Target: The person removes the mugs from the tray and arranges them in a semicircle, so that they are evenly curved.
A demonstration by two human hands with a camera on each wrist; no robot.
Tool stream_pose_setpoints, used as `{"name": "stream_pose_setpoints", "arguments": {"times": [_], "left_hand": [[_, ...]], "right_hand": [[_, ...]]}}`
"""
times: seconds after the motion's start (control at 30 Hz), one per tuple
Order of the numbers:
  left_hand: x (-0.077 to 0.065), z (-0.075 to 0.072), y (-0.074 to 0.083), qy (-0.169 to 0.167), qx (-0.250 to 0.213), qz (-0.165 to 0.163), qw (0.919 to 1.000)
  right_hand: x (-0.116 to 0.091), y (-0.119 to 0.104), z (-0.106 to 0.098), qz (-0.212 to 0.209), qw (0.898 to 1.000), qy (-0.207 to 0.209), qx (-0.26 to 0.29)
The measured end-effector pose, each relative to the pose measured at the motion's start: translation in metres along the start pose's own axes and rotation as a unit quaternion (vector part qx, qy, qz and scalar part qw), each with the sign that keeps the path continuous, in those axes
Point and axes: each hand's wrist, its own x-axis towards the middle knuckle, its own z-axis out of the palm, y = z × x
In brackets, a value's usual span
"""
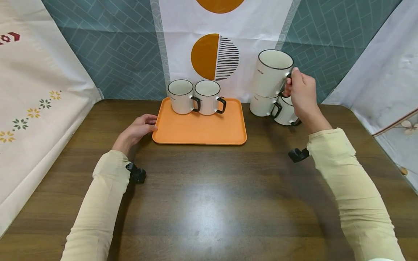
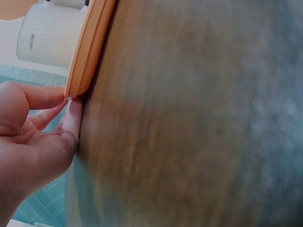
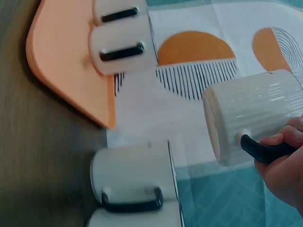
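Note:
My right hand (image 1: 303,88) grips the black handle of a white, dark-rimmed mug (image 1: 272,74). In the right wrist view, that raised mug (image 3: 255,116) is apart from the two mugs standing below. One of those, a white mug (image 1: 261,106), is partly hidden by the raised one; another mug (image 1: 285,112) stands beside it. At the left, my left hand (image 1: 135,128) pinches the edge of an orange tray (image 1: 199,132) between thumb and finger, as the left wrist view shows at the rim (image 2: 87,52). Two mugs, a left mug (image 1: 180,98) and a right mug (image 1: 207,99), stand upright on the tray's back half.
The brown wooden table (image 1: 202,195) stretches in front of the tray. Behind it hangs a patterned cloth (image 1: 124,54) with orange circles on its white middle panel. White cloths (image 1: 42,119) drape along both sides.

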Motion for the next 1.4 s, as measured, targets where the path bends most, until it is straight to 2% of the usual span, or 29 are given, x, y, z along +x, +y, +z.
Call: {"name": "stream_pose_setpoints", "arguments": {"times": [0.23,0.6,0.77,0.97,1.17,1.4], "left_hand": [[-0.001,-0.002,-0.001,-0.002,0.003,0.003,1.0000],[0.001,0.000,0.000,0.000,0.005,-0.003,1.0000],[0.002,0.000,0.000,0.000,0.001,-0.007,1.0000],[0.003,-0.001,0.000,-0.005,0.002,-0.003,1.0000],[0.004,-0.002,0.000,-0.004,0.003,-0.003,1.0000],[0.004,-0.001,-0.001,-0.004,0.004,-0.007,1.0000]], "right_hand": [[0.002,-0.007,-0.030,0.013,0.999,0.039,0.033],[-0.003,-0.023,-0.095,0.022,0.992,0.066,0.104],[-0.008,-0.025,-0.122,0.036,0.990,0.098,0.097],[-0.021,-0.018,-0.145,0.042,0.991,0.101,0.078],[-0.032,-0.008,-0.158,0.053,0.991,0.107,0.053],[-0.037,0.009,-0.164,0.052,0.990,0.126,0.035]]}}
